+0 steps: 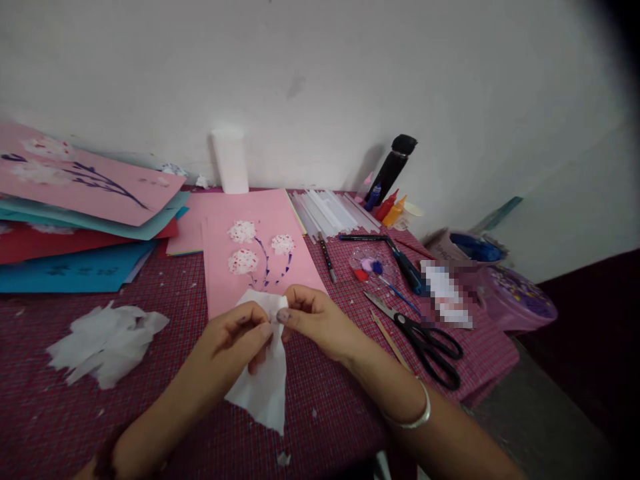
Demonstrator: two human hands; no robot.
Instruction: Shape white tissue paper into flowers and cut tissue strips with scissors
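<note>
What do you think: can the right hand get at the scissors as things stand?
Probably yes: the right hand has the scissors on its own side, with nothing over them, though its grip on the white sheet would have to loosen first.

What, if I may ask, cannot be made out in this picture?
All in the head view:
Thin white tissue sheet: its pinched part is covered by the left hand and right hand.
Pink paper sheet with white flower heads: its lower edge is largely hidden behind hands and tissue.
Pink flower-painted sheet at far left: cut off by the picture's edge.
Blue paper sheet: dark marks too blurred to read.
White rectangular item: obscured by pixelation.
</note>
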